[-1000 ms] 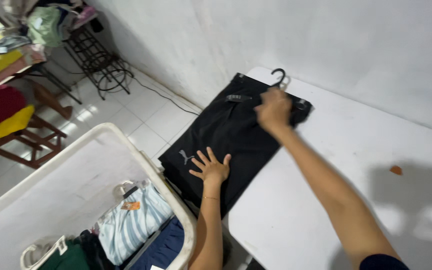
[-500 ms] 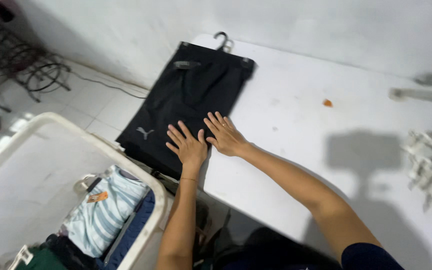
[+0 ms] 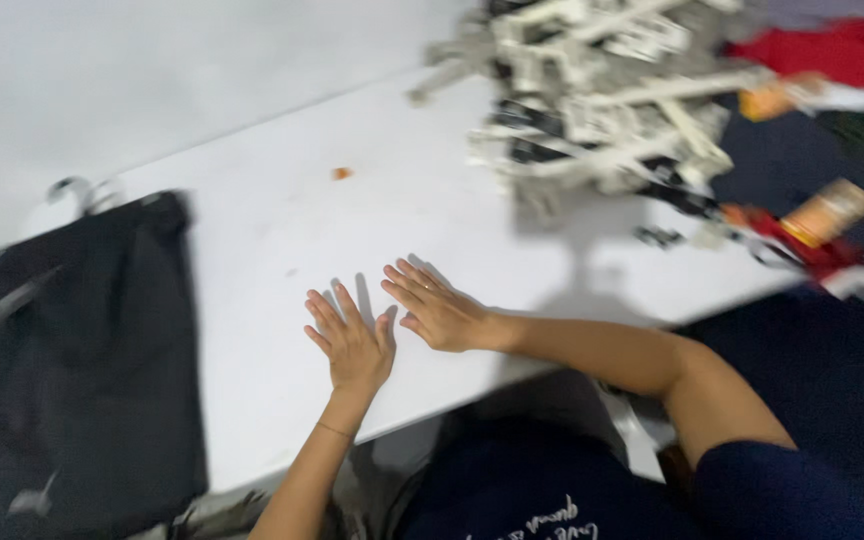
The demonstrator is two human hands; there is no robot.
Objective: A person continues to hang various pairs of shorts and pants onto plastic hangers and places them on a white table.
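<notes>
Both hands empty from what I see. Left hand (image 3: 350, 345) is flat, palm down, fingers spread, resting on the bare white tabletop (image 3: 282, 230). Right hand (image 3: 434, 308) is just beside it, also flat and fanned out, thumbs nearly meeting, pinching nothing.

Nearest thing is the black folded fabric garment (image 3: 87, 350), lying flat along the table's left end, apart from both hands, with its lower part running towards the near edge. A dark hanger hook (image 3: 74, 188) pokes out at the far end, so the garment looks hung on it, though blur hides the join.

My read on handling: soft, limp and light. It'll sag and unfold if lifted from one corner. Fabric looks smooth, so probably slides easily on the tabletop. Not fragile. Best hold, I judge: the hook, or a two-handed pinch on the top edge near it; flat palms work for sliding or smoothing.

Further out: small orange scrap (image 3: 341, 173) on the table, well apart. Far right, a tangled heap of pale plastic hangers (image 3: 602, 90), with red and dark clothes (image 3: 832, 60) beyond. Frame is motion-blurred, so fine detail is unreliable.
</notes>
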